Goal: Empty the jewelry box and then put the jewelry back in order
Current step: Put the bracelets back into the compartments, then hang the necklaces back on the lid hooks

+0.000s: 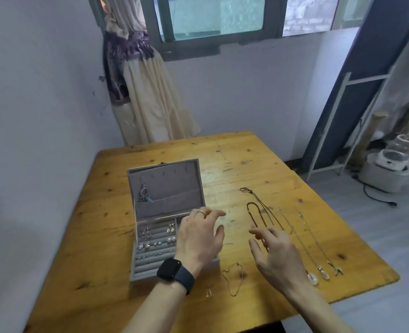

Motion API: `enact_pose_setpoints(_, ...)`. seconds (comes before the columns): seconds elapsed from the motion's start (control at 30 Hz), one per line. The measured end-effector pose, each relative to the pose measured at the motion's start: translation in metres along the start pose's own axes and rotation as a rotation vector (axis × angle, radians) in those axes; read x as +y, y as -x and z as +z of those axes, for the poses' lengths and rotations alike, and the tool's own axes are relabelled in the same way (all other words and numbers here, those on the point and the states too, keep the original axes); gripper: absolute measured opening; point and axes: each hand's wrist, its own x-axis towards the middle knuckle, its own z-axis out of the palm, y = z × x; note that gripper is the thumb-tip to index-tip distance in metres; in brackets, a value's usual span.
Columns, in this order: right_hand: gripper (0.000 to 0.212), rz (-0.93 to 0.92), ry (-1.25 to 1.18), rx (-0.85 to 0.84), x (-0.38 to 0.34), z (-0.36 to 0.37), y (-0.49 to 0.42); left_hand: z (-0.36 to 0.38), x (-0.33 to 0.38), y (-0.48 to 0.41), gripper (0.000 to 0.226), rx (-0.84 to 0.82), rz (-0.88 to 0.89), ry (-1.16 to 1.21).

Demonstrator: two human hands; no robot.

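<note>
Mostly table (pixel 246 159), yellow wood, filling the lower half. At its 9 o'clock, grey box (pixel 133 251): stands open, lid (pixel 174 183) upright at the 12 o'clock edge, rolled tray (pixel 148 264) below. Over the tray's 3 o'clock side, left hand (pixel 198 239): hovers with fingers spread wide and relaxed, grips nothing that shows. Just at its 3 o'clock, apart from it, right hand (pixel 276 257): hovers likewise wide, fingers loosely bent, holds nothing. Under those fingers and running toward 12 o'clock, brown cord (pixel 255 212), laid flat. At the cord's 3 o'clock, two thin chains (pixel 294 234), side by side, stretched toward 5 o'clock. At the table's 6 o'clock, between the wrists, gold chain (pixel 234 281), loosely looped. On the left wrist, black watch (pixel 174 272). At the near ends of cord and chains, three pendants (pixel 325 275). In the tray's rolls, earrings (pixel 155 243) in rows. Inside the lid at 9 o'clock, drop earring (pixel 143 192), hanging. At the gold chain's 8 o'clock, tiny pair (pixel 208 293), too small to tell. On a left finger, ring (pixel 201 212).
</note>
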Motion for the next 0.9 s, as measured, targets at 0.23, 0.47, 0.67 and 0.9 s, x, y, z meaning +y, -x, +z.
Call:
enact_pose_setpoints(0.23,0.022,0.084,0.202,-0.043,0.040,-0.020,0.045,0.040,0.040,-0.042,0.041,-0.256,0.034,-0.103)
enact_pose_setpoints(0.47,0.011,0.066,0.196,-0.049,0.049,-0.013,0.065,0.084,0.054,-0.091,0.048,-0.334,-0.097,-0.249)
enact_pose_setpoints(0.67,0.010,0.024,0.153,0.000,0.058,-0.007,0.076,0.098,0.061,-0.100,0.024,-0.232,-0.168,-0.253)
enact_pose_setpoints(0.9,0.028,-0.010,0.209,0.022,0.057,0.000,0.080,0.083,0.054,-0.104,0.014,-0.317,-0.154,-0.068)
